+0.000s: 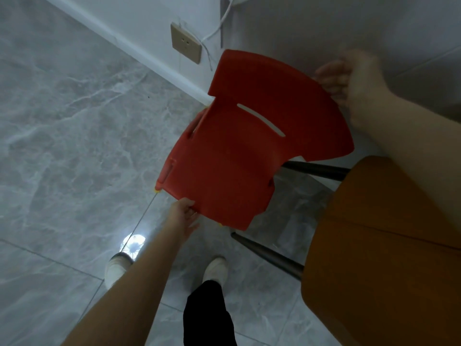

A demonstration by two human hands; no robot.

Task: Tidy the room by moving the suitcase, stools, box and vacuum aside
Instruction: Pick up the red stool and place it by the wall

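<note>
A red plastic stool with a low backrest (pixel 239 151) stands near the wall corner, its seat facing me. My left hand (pixel 183 216) grips the front edge of the seat. My right hand (pixel 349 78) is at the top right edge of the backrest, fingers curled loosely and blurred; whether it holds the rim I cannot tell. The suitcase, box and vacuum are out of view.
An orange wooden tabletop (pixel 389 245) with dark metal legs (pixel 269 255) fills the right side, close to the stool. A beige wall socket (pixel 185 43) and a white cable (pixel 217 28) are on the wall behind. Grey marble floor tiles (pixel 74 146) spread to the left. My feet stand below.
</note>
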